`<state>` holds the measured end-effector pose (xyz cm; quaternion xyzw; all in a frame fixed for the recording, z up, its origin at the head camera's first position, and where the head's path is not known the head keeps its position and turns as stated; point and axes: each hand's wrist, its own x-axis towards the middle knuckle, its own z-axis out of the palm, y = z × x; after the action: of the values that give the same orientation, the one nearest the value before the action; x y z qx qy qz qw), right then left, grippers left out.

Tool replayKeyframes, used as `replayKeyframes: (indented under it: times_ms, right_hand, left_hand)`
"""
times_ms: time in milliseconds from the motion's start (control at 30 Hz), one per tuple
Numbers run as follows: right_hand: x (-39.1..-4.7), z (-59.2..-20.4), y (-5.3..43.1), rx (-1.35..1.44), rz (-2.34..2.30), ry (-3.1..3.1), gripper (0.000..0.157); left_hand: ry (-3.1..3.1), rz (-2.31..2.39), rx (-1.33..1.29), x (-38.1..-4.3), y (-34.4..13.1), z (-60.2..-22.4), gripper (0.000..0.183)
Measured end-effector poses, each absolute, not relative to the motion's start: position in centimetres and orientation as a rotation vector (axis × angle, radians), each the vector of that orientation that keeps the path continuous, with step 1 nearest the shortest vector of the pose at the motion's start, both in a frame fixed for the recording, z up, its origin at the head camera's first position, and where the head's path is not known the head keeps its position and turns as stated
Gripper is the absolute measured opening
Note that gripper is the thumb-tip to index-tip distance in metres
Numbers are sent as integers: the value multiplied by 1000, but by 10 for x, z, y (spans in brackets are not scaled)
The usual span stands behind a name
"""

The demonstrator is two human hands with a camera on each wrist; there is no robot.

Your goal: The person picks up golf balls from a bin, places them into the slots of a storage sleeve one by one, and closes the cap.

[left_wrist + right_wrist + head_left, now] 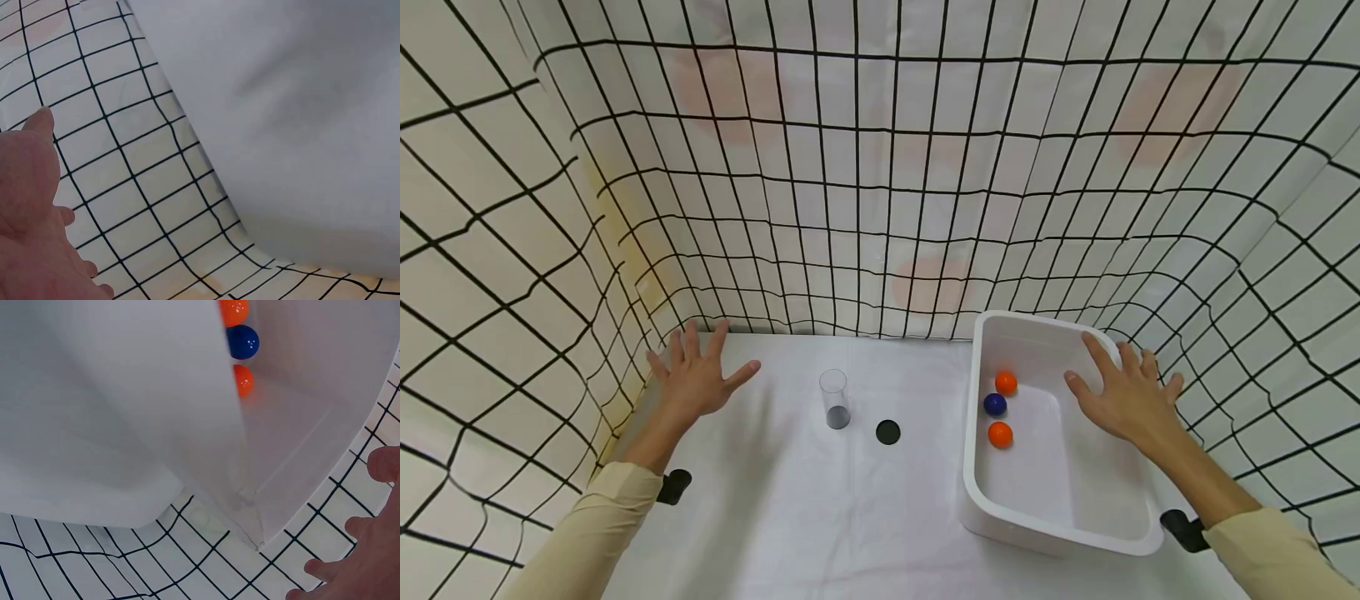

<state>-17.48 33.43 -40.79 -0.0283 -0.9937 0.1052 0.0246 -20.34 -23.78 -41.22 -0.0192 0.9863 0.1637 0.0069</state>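
My left hand (695,381) hovers over the left part of the white table, its fingers spread and nothing in its grasp. Above the right side of a white plastic tub (1058,533) is my right hand (1126,398), fingers also spread and holding nothing. Along the tub's left inner wall lie two orange balls (1006,382) with a dark blue ball (995,405) between them. A clear cylinder (833,392), like a tumbler with a grey bottom, stands near the table's middle. Just right of it lies a flat black disc (887,432).
Black grid netting (887,192) over white sheeting surrounds the white table (850,517) at the back and both sides. A black wrist mount (674,487) sits on the left forearm, another black mount (1184,530) on the right.
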Motion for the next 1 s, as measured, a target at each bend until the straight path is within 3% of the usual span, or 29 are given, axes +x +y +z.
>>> replayKeyframes:
  times_ms: [467, 1000]
  right_hand:
    - [-174, -401, 327, -87, 330, -3095, 79]
    - [-179, -390, 277, 70, 420, -3079, 76]
  left_hand:
    - [3066, 450, 14, -207, -216, -405, 94]
    - [2993, 582, 224, -212, -168, -415, 94]
